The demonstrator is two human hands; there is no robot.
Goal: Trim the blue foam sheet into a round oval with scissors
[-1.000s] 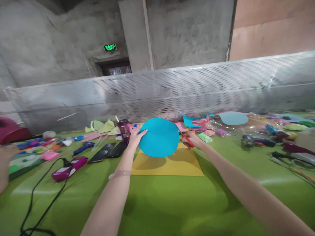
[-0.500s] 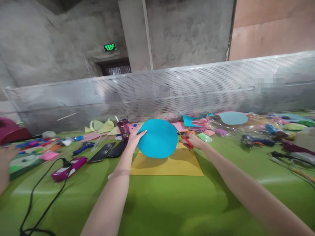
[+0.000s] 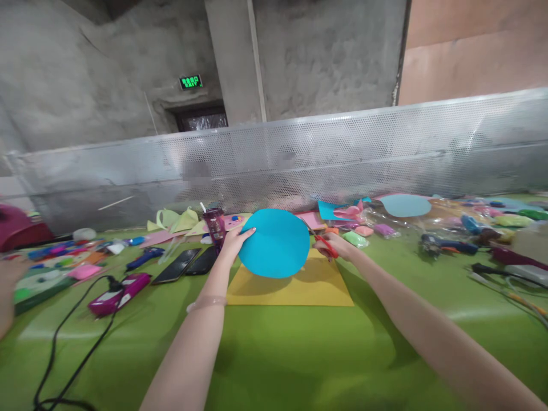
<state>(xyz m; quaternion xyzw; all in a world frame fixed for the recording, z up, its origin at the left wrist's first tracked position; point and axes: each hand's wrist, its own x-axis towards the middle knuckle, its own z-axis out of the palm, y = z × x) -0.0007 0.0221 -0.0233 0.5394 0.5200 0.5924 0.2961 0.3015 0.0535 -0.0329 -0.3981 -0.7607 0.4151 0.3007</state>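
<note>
A rounded sheet of blue paper (image 3: 274, 244) is held up above the table, tilted toward me. My left hand (image 3: 234, 240) pinches its left edge, thumb in front and the other fingers hidden behind. In my right hand (image 3: 338, 245) are red-handled scissors (image 3: 327, 245), their blades pointing up and left at the paper's right edge. Whether the blades touch the paper, I cannot tell. Below the blue sheet lies a yellow sheet of paper (image 3: 291, 290), flat on the green table (image 3: 274, 354).
Left of my arm are two phones (image 3: 177, 266), a purple power strip (image 3: 120, 294) with black cords, and a purple cup (image 3: 214, 225) with a straw. Packets of coloured clay (image 3: 355, 239) and a glue gun (image 3: 449, 245) lie right. Another person's arm (image 3: 8, 291) shows far left.
The blue paper has turned and shifted slightly in my left hand. The scissors' blades now show more fully and look parted beside its right edge.
</note>
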